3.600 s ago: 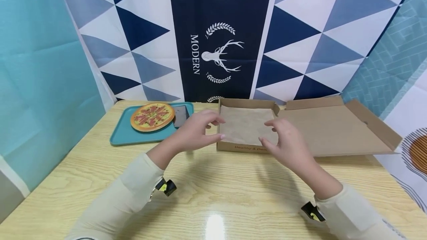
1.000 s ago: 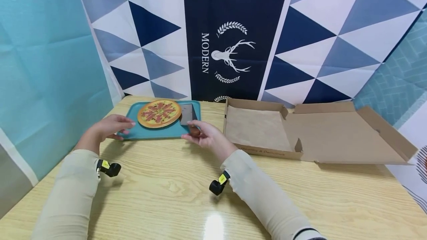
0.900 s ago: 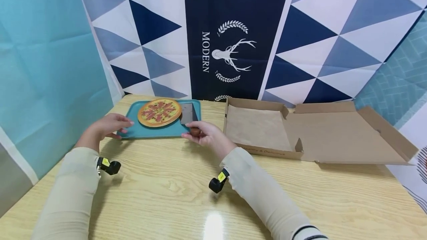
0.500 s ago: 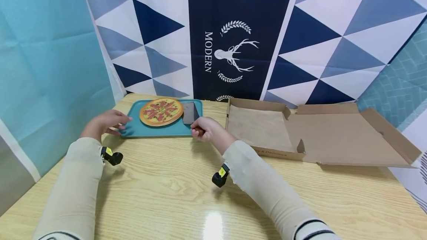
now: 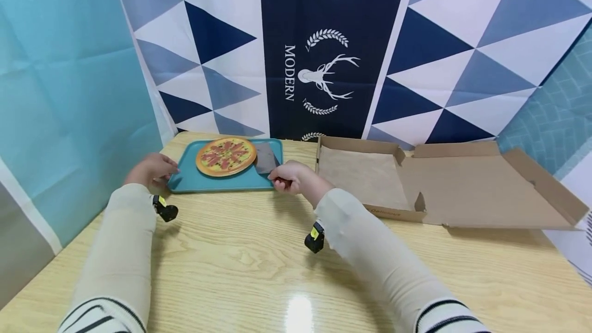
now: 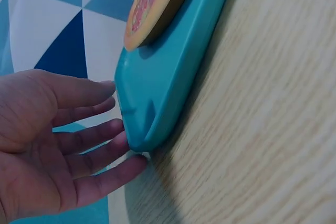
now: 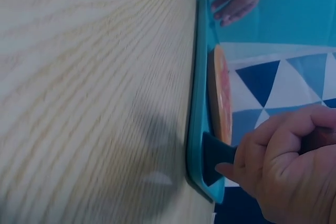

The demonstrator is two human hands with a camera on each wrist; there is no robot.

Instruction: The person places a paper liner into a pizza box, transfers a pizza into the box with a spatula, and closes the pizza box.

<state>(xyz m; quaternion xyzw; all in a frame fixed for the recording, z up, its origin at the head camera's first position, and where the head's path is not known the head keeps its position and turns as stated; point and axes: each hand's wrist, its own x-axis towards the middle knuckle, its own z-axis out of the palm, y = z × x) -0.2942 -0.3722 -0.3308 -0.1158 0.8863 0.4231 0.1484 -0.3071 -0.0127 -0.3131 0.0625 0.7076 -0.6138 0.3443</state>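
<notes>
A round pizza (image 5: 225,156) with a golden crust lies on a teal tray (image 5: 213,184) at the back left. Beside it, the flat blade of a spatula (image 5: 264,157) meets the pizza's right edge. My right hand (image 5: 297,176) grips the spatula's brown handle at the tray's front right corner, mostly covering it. In the right wrist view the dark blade (image 7: 214,156) slants low over the tray toward the pizza. My left hand (image 5: 154,167) is at the tray's left end; in the left wrist view its spread fingers (image 6: 105,153) reach the tray's rim, with the thumb apart above.
An opened cardboard pizza box (image 5: 365,173) lined with brown paper stands right of the tray. Its lid (image 5: 481,184) lies folded out to the right. Behind the wooden table (image 5: 240,266) hangs a patterned cloth (image 5: 333,55), and a light-blue cloth (image 5: 69,91) bounds the left side.
Both hands have gone from above the box to the tray. My right hand has curled round the spatula handle, and the blade has turned toward the pizza. My left hand has come closer to the rim.
</notes>
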